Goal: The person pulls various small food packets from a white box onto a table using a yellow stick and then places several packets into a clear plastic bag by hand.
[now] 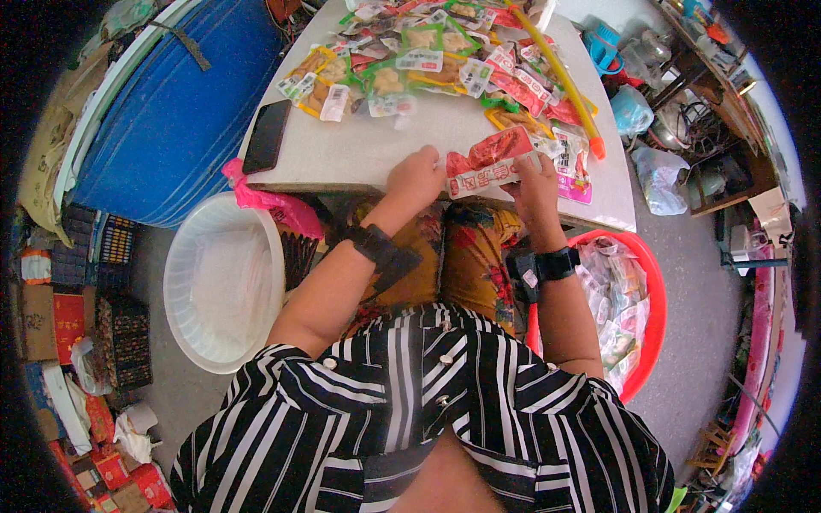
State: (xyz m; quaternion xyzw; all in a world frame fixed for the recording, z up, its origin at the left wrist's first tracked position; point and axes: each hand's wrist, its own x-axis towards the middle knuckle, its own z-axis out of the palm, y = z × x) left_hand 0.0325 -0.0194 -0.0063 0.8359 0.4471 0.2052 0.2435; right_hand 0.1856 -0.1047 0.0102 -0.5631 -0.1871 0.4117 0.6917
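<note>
A red and clear plastic food packet (490,163) is stretched between both hands just above the near edge of the white table (359,157). My left hand (415,174) pinches its left end, and my right hand (533,186) grips its right end. Beside my right hand lies a packet with a pink edge (574,163). Many small food packets with green, yellow and red borders (423,61) are heaped over the far part of the table. A yellow stick with an orange tip (564,80) rests across the heap's right side.
A black smartphone (267,136) lies at the table's left edge, near a pink plastic bag (276,204). Below left stands a translucent white tub (224,282); below right, a red tub (654,308) holds many packets. A large blue barrel (179,109) is at left, cluttered shelves (737,183) at right.
</note>
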